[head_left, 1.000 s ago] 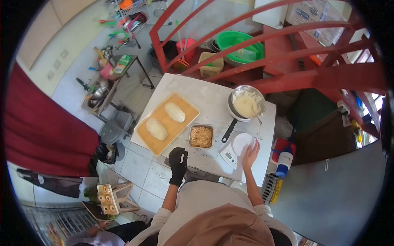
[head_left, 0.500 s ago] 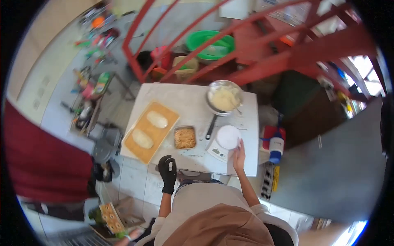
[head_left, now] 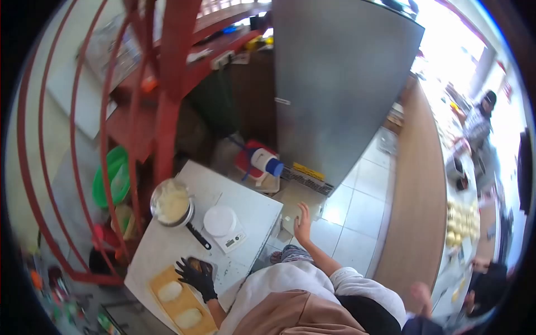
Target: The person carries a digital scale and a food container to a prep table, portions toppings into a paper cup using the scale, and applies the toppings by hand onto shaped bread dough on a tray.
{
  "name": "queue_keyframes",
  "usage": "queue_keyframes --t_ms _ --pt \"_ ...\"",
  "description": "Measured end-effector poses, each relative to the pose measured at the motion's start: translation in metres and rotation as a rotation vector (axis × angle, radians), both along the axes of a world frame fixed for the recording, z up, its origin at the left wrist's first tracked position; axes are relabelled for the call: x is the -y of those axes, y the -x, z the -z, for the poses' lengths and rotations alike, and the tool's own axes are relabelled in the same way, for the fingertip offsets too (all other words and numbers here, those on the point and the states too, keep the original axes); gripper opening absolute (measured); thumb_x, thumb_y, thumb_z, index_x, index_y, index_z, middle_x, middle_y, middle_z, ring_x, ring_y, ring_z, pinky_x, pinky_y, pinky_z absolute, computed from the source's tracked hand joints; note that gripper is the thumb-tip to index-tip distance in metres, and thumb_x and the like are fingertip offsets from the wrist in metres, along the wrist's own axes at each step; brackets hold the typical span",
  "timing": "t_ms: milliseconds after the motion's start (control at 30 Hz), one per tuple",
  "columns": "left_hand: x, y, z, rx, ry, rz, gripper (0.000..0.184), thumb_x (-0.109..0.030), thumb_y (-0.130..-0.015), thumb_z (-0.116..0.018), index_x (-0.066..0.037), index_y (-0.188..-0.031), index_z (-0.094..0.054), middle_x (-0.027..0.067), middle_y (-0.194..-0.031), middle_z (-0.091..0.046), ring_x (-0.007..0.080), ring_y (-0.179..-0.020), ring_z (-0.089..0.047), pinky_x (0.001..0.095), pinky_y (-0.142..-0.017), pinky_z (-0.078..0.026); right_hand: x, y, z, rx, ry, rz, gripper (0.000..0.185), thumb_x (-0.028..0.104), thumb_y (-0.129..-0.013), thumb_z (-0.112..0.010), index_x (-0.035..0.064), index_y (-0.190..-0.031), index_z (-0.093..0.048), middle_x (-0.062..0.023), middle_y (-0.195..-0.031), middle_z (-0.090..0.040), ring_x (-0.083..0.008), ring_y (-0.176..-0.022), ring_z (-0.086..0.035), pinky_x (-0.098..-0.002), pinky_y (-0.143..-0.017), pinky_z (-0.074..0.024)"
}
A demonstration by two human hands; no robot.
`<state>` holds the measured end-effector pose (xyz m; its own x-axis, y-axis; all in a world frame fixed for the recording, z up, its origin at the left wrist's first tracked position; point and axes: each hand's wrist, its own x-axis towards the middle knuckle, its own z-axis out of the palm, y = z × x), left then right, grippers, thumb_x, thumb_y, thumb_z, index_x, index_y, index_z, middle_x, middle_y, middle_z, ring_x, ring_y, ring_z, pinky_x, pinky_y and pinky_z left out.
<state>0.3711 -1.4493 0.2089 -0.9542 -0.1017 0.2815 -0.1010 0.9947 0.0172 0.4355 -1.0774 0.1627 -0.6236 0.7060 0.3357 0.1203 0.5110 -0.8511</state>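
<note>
My left hand [head_left: 196, 279], in a black glove, is over a small metal tray [head_left: 214, 269] of brown shredded filling, its fingers spread. The glove hides much of the tray, and I cannot tell whether it touches the filling. Nearby, two pale oval dough pieces [head_left: 170, 291] lie on a wooden board [head_left: 158, 275]. My bare right hand [head_left: 302, 224] is raised off the table's right edge, fingers extended, holding nothing. A white kitchen scale [head_left: 231, 241] with a round top stands on the table, beside a metal bowl of creamy mixture [head_left: 172, 204] and a black handle [head_left: 198, 236].
Red railings [head_left: 106, 139] rise behind the white table [head_left: 254, 209]. A grey fridge [head_left: 340, 84] stands ahead, a blue-capped bottle [head_left: 265, 162] near its base. On the right, a long counter [head_left: 410, 184] carries rows of buns [head_left: 462, 220], with other people beside it.
My view has swung to the right, bringing the fridge and counter in. My left hand has moved over the filling tray, and my right hand has left the scale's side.
</note>
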Motion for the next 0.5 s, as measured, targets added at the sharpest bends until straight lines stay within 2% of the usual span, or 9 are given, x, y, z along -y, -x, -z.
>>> queue_keyframes --t_ms 67,133,167,200,267,333,400,433,500 --pt "0.017 0.005 0.028 -0.034 0.099 0.015 0.072 -0.051 -0.086 -0.04 -0.011 -0.14 -0.016 0.0115 -0.146 -0.012 0.0406 -0.131 -0.014 0.0628 -0.097 -0.017 -0.002 -0.042 0.01 0.051 0.009 0.14 0.052 -0.009 -0.072 -0.045 0.0042 -0.122 -0.04 -0.0187 -0.126 -0.038 -0.0366 -0.12 -0.035 -0.0385 -0.101 -0.0284" --pt "0.026 0.005 0.037 0.027 0.188 0.022 0.068 -0.048 -0.087 -0.037 -0.011 -0.14 -0.017 0.0114 -0.146 -0.013 0.0406 -0.131 -0.014 0.063 -0.097 -0.017 0.004 -0.089 0.029 0.104 0.021 0.272 0.053 -0.009 -0.071 -0.045 0.0044 -0.122 -0.039 -0.0192 -0.125 -0.038 -0.0368 -0.119 -0.036 -0.0389 -0.1 -0.029" --pt "0.021 0.007 0.038 0.087 0.272 -0.02 0.064 -0.046 -0.089 -0.034 -0.011 -0.14 -0.018 0.0113 -0.145 -0.015 0.0407 -0.131 -0.015 0.0631 -0.097 -0.017 0.009 -0.114 0.046 0.202 0.041 0.307 0.052 -0.008 -0.071 -0.046 0.0049 -0.121 -0.04 -0.0192 -0.125 -0.038 -0.0375 -0.115 -0.039 -0.0396 -0.097 -0.0328" --pt "0.011 0.004 0.023 0.021 0.131 -0.016 0.065 -0.048 -0.089 -0.033 -0.011 -0.14 -0.018 0.0113 -0.145 -0.016 0.0411 -0.13 -0.018 0.0633 -0.096 -0.019 0.017 -0.14 0.062 0.298 0.066 0.342 0.052 -0.006 -0.07 -0.046 0.0055 -0.121 -0.04 -0.0192 -0.124 -0.038 -0.0381 -0.11 -0.042 -0.0403 -0.093 -0.0366" --pt "0.011 0.008 0.026 0.023 0.129 0.006 0.066 -0.05 -0.089 -0.033 -0.011 -0.14 -0.018 0.0116 -0.145 -0.017 0.0413 -0.129 -0.019 0.0635 -0.095 -0.02 0.042 -0.19 0.084 0.565 0.299 0.402 0.054 -0.001 -0.069 -0.051 0.0055 -0.122 -0.041 -0.0205 -0.115 -0.047 -0.0376 -0.11 -0.043 -0.0396 -0.094 -0.0368" --pt "0.012 0.008 0.03 0.032 0.152 -0.018 0.067 -0.052 -0.088 -0.033 -0.011 -0.14 -0.018 0.013 -0.143 -0.021 0.0412 -0.128 -0.022 0.0635 -0.094 -0.022 0.06 -0.243 0.152 0.848 0.28 0.303 0.047 0.011 -0.068 -0.055 0.0045 -0.115 -0.051 -0.0183 -0.104 -0.057 -0.0368 -0.103 -0.051 -0.0395 -0.087 -0.0416" --pt "0.016 0.009 0.038 -0.04 0.148 0.062 0.068 -0.052 -0.088 -0.034 -0.011 -0.14 -0.018 0.0136 -0.142 -0.022 0.0415 -0.127 -0.024 0.0638 -0.092 -0.025 0.07 -0.285 0.204 1.15 0.593 -0.005 0.038 0.021 -0.07 -0.056 0.0052 -0.104 -0.061 -0.0156 -0.095 -0.063 -0.0364 -0.092 -0.057 -0.0391 -0.081 -0.045" --pt "0.019 0.011 0.042 -0.114 0.14 0.102 0.069 -0.052 -0.087 -0.035 -0.01 -0.139 -0.018 0.0141 -0.141 -0.023 0.0419 -0.125 -0.027 0.0641 -0.091 -0.027 0.082 -0.295 0.197 1.141 0.613 0.024 0.038 0.021 -0.07 -0.056 0.0052 -0.104 -0.061 -0.0156 -0.095 -0.063 -0.0364 -0.092 -0.057 -0.0391 -0.081 -0.045" --pt "0.022 0.016 0.046 -0.195 0.127 0.168 0.07 -0.052 -0.087 -0.037 -0.01 -0.139 -0.019 0.0147 -0.141 -0.025 0.0422 -0.124 -0.03 0.0644 -0.089 -0.029 0.105 -0.311 0.189 1.192 1.03 0.19 0.034 0.03 -0.074 -0.054 0.0065 -0.096 -0.065 -0.0119 -0.096 -0.065 -0.0317 -0.085 -0.061 -0.0397 -0.076 -0.0482"
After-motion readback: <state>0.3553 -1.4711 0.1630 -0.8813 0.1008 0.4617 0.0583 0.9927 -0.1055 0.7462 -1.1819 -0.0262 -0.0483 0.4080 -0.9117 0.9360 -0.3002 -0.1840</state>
